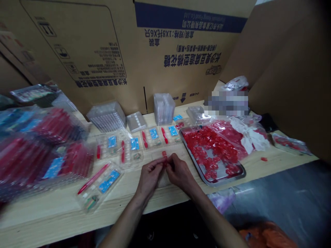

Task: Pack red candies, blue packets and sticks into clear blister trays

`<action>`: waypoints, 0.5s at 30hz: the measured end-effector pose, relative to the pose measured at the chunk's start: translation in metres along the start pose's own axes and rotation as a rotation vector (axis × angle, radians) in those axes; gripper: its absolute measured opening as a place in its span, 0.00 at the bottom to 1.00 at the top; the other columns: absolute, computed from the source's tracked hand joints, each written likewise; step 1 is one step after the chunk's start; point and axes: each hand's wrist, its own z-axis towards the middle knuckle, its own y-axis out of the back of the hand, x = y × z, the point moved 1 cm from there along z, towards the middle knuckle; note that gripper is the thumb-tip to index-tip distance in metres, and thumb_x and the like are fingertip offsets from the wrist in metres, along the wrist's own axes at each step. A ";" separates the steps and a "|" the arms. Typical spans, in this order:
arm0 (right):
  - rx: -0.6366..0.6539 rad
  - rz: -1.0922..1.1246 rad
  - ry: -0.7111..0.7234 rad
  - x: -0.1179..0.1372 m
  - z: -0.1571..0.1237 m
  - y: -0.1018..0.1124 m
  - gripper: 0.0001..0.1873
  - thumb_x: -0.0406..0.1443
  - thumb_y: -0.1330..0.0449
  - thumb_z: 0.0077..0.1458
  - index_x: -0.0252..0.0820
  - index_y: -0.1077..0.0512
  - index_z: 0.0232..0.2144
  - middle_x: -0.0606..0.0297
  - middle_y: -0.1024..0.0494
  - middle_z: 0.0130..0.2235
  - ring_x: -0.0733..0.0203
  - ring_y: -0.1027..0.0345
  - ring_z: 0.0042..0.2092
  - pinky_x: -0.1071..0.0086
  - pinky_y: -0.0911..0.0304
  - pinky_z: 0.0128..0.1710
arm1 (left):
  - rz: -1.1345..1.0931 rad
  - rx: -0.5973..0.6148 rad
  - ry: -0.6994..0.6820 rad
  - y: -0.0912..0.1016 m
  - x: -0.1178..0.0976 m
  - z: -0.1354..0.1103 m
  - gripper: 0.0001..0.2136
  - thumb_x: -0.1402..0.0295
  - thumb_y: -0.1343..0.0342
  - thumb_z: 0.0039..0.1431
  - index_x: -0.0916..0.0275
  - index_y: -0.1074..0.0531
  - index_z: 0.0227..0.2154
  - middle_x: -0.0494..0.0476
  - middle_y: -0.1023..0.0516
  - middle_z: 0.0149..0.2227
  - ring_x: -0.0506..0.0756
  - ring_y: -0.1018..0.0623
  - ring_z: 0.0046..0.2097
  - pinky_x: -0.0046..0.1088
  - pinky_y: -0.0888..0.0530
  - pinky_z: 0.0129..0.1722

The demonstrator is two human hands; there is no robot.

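My left hand (149, 175) and my right hand (180, 173) meet at the middle of the table, fingertips pinched together on a small red piece (164, 164). Its exact kind is mostly hidden by the fingers. A clear plastic tray (163, 182) lies beneath my hands, with another red bit (164, 153) showing just beyond them. To the right, close by my right hand, a metal tray (207, 182) holds a heap of small glossy red pieces (207, 146). Left of my hands, several clear trays each hold a slim red stick-like item (93, 178) and a blue packet (109, 181).
Stacked clear trays (106, 116) and a clear block of trays (164, 108) stand against a large cardboard box (144, 62). Piled filled trays (28, 158), blurred, crowd the left side. A plastic bag of red pieces (230, 132) and white paper (254, 137) lie behind the metal tray.
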 end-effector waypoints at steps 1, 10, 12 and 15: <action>0.003 0.022 0.000 -0.001 0.000 0.000 0.04 0.30 0.49 0.55 0.45 0.40 0.33 0.67 0.27 0.26 0.59 0.30 0.28 0.71 0.43 0.27 | -0.068 -0.003 0.045 -0.001 -0.001 0.000 0.14 0.65 0.38 0.52 0.62 0.18 0.41 0.61 0.17 0.42 0.58 0.20 0.47 0.37 0.30 0.55; -0.034 0.041 0.033 -0.004 0.000 -0.002 0.07 0.29 0.49 0.50 0.46 0.42 0.31 0.67 0.30 0.26 0.58 0.32 0.29 0.70 0.43 0.29 | -0.180 -0.010 0.111 0.002 -0.005 -0.002 0.13 0.66 0.29 0.42 0.64 0.18 0.33 0.60 0.16 0.37 0.54 0.19 0.38 0.30 0.25 0.45; 0.011 0.109 0.027 -0.004 0.001 -0.001 0.08 0.28 0.49 0.50 0.45 0.41 0.32 0.67 0.29 0.27 0.59 0.31 0.30 0.71 0.41 0.30 | -0.189 -0.021 0.110 0.004 -0.006 -0.002 0.12 0.65 0.29 0.42 0.64 0.18 0.31 0.59 0.16 0.36 0.53 0.20 0.37 0.28 0.25 0.44; 0.067 0.197 0.019 -0.005 0.003 -0.002 0.08 0.28 0.49 0.50 0.45 0.40 0.33 0.67 0.28 0.29 0.60 0.31 0.31 0.71 0.40 0.31 | -0.173 -0.033 0.100 0.004 -0.008 -0.001 0.12 0.66 0.28 0.41 0.64 0.18 0.30 0.58 0.16 0.34 0.52 0.20 0.36 0.27 0.26 0.43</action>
